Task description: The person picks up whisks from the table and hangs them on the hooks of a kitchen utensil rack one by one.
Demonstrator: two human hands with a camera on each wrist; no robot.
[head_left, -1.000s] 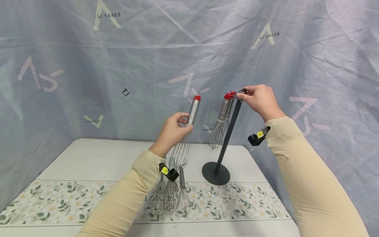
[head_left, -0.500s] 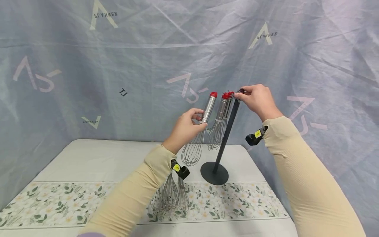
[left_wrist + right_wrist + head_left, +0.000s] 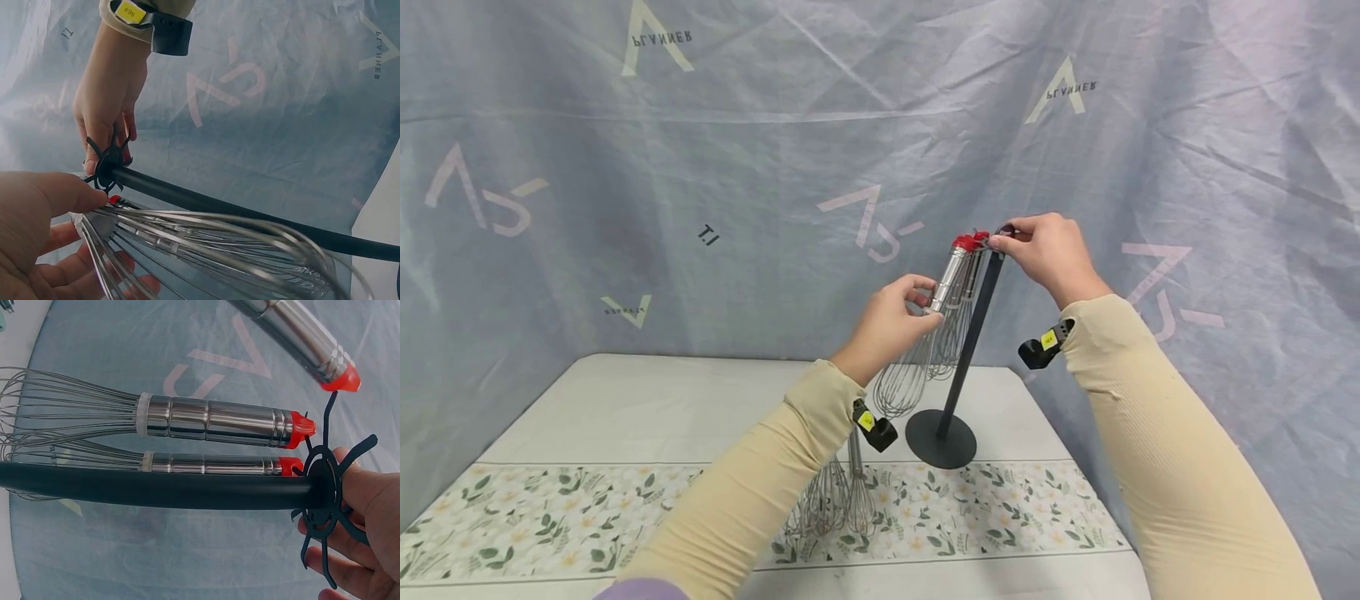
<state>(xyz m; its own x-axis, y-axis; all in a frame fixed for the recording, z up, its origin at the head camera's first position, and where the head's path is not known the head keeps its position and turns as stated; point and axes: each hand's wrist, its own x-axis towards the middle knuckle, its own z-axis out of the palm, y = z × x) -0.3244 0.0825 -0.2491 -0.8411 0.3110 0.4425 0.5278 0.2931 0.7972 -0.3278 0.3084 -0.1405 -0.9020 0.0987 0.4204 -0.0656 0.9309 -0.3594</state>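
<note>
My left hand [image 3: 891,315] pinches a steel balloon whisk [image 3: 306,340] near the bottom of its handle, red cap up and wires hanging down. In the right wrist view, that cap is close to an upper hook of a black stand [image 3: 972,342]. My right hand [image 3: 1056,254] grips the stand's hooked top ring [image 3: 322,487] between thumb and fingers. On the stand's hooks hang two more red-capped whisks, a front whisk [image 3: 219,422] and a rear whisk [image 3: 212,464], the latter partly hidden by the pole. In the head view the held whisk overlaps them.
On the floral strip [image 3: 647,517] of the white table [image 3: 662,400] lie several smaller whisks [image 3: 860,504], partly hidden by my left forearm. The stand's round base [image 3: 942,439] rests behind them. A grey-blue printed cloth [image 3: 775,208] hangs at the back.
My left hand has carried the whisk rightward to the stand, bringing its red cap up beside the hanging whisks. The right hand keeps its grip on the stand's top.
</note>
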